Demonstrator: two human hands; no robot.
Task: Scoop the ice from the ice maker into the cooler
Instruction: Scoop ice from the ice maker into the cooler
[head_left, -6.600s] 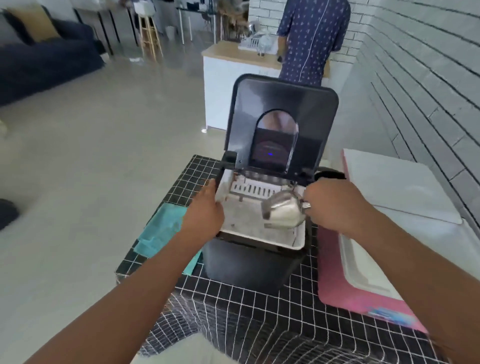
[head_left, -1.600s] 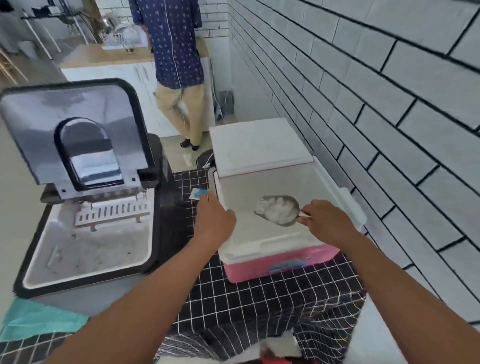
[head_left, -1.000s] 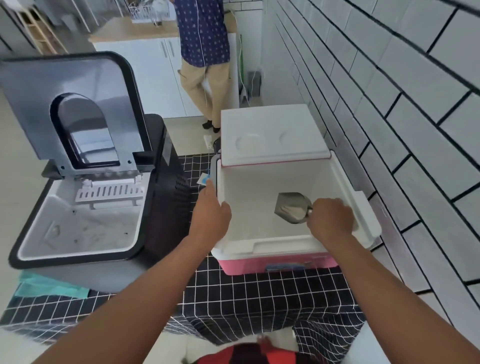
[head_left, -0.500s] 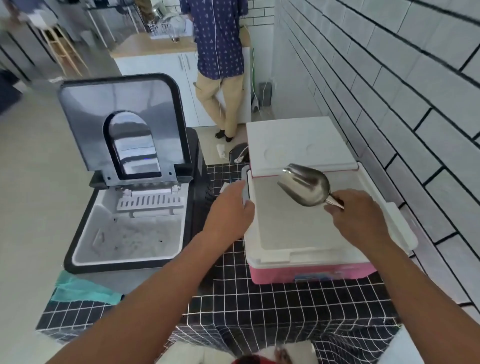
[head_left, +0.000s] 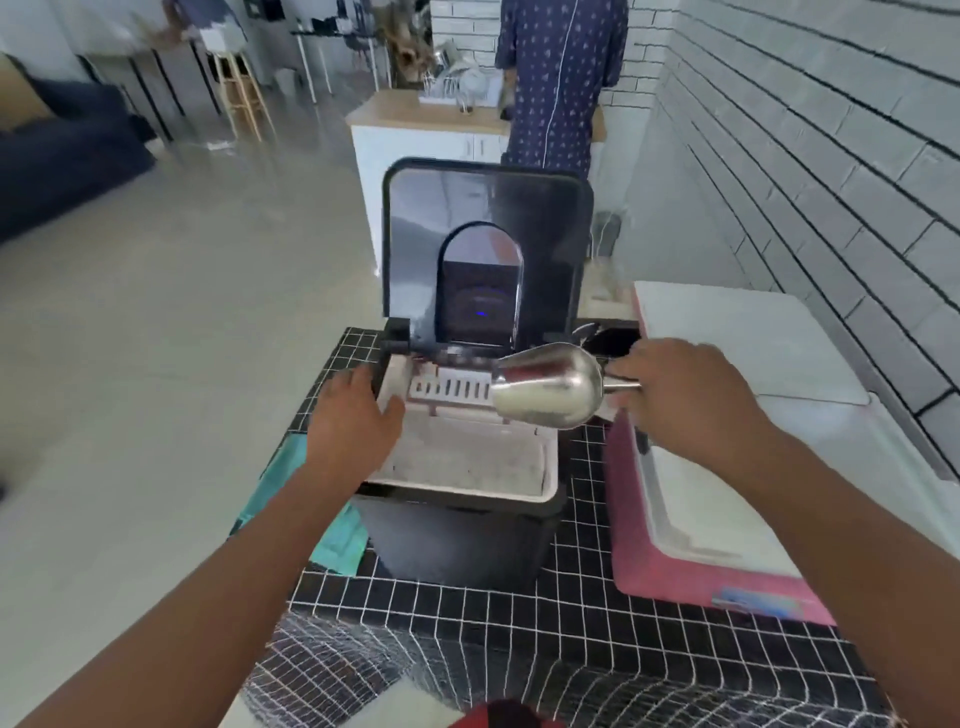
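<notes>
The black ice maker (head_left: 457, 540) stands in the middle of the table with its lid raised. Its white bin (head_left: 467, 462) holds a layer of ice. My right hand (head_left: 685, 400) grips the handle of a metal scoop (head_left: 548, 387), which hangs over the bin's right rear corner, mouth toward the left. My left hand (head_left: 353, 421) rests on the ice maker's left rim, fingers fairly straight. The pink cooler (head_left: 675, 577) with a white inside stands open to the right, its white lid (head_left: 748, 343) folded back.
The table wears a black cloth with a white grid (head_left: 519, 623). A teal cloth (head_left: 291, 499) lies left of the ice maker. A white brick wall (head_left: 831, 182) runs along the right. A person in a blue shirt (head_left: 561, 83) stands at a counter behind.
My right hand carried the scoop from over the cooler leftward to above the ice maker's bin. My left hand left the cooler's rim and went to the ice maker's left edge.
</notes>
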